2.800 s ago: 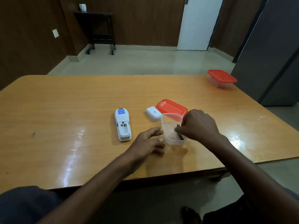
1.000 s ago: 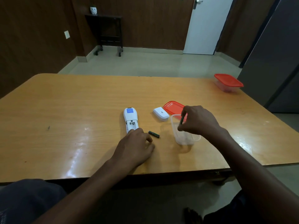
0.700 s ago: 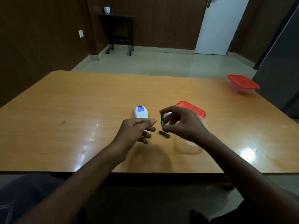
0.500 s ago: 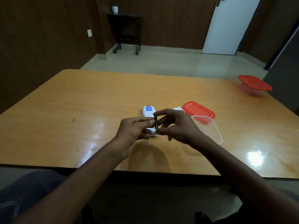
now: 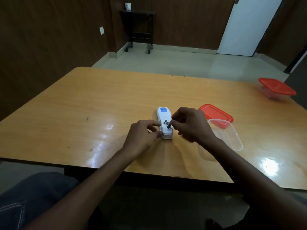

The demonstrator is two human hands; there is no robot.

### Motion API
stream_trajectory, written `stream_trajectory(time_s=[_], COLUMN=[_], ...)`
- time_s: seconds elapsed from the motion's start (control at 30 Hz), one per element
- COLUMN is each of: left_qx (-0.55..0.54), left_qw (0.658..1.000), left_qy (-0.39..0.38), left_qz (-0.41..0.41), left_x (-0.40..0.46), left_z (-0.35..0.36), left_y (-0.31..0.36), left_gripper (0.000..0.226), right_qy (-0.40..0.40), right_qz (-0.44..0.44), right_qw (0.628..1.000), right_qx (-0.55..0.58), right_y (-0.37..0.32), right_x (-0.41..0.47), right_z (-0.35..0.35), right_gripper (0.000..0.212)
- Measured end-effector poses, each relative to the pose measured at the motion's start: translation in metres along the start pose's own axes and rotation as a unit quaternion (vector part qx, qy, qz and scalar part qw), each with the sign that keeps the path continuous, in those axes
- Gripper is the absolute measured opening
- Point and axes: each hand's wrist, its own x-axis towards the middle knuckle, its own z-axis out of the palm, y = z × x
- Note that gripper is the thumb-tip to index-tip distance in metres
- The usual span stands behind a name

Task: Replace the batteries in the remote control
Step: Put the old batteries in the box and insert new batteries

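Fingers [image 5: 174, 125] of my right hand [image 5: 192, 125] pinch a dark battery [image 5: 169, 125], closed on its upper end, with its lower end tilted down into the open battery compartment of the white remote control [image 5: 164, 122]. My left hand [image 5: 142, 135] sits just beside the remote on its left, fingertips curled in and touching its side edge near the lower end; they hold nothing else.

I see the remote lying face down on the wooden worktop [image 5: 99, 103], blue label toward the far end, roughly central and well back from the near edge. To my left, bare worktop runs wide to the rounded corner. To my right, a clear plastic container [image 5: 232, 138] stands open just beyond my right wrist, its red lid [image 5: 216, 113] lying flat behind it and touching its far rim. A second container with a red lid [image 5: 275, 88] sits well apart at the far right edge. Between my forearms and the near edge, the worktop is open.
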Motion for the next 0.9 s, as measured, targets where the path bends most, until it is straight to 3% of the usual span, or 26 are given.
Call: stream_trajectory(time_s=[0.17, 0.33, 0.43, 0.67, 0.8, 0.9], left_qx=[0.045, 0.056, 0.063, 0.051, 0.056, 0.066], left_qw=[0.998, 0.998, 0.997, 0.998, 0.998, 0.997], left_qy=[-0.019, -0.018, -0.01, -0.018, -0.018, -0.015], left_qz=[0.035, 0.03, 0.035, 0.032, 0.029, 0.031], left_x=[0.0, -0.004, -0.004, -0.001, 0.001, 0.001], left_z=[0.001, 0.004, 0.005, 0.005, 0.005, 0.006], left_y=[0.003, 0.008, 0.006, 0.003, 0.004, 0.005], left_gripper=[0.034, 0.048, 0.044, 0.04, 0.036, 0.037], right_qy=[0.027, 0.045, 0.049, -0.064, -0.075, -0.085], right_qz=[-0.073, -0.085, -0.1, -0.192, -0.166, -0.081], right_qw=[0.996, 0.994, 0.993, 0.967, 0.972, 0.984], right_qx=[-0.041, -0.048, -0.049, -0.153, -0.149, -0.131], right_y=[0.006, 0.009, 0.007, 0.01, 0.011, 0.006], right_x=[0.001, 0.004, 0.006, 0.001, 0.002, 0.006], right_z=[0.005, 0.013, 0.013, 0.001, 0.003, 0.003], right_gripper=[0.011, 0.014, 0.01, 0.003, 0.006, 0.009])
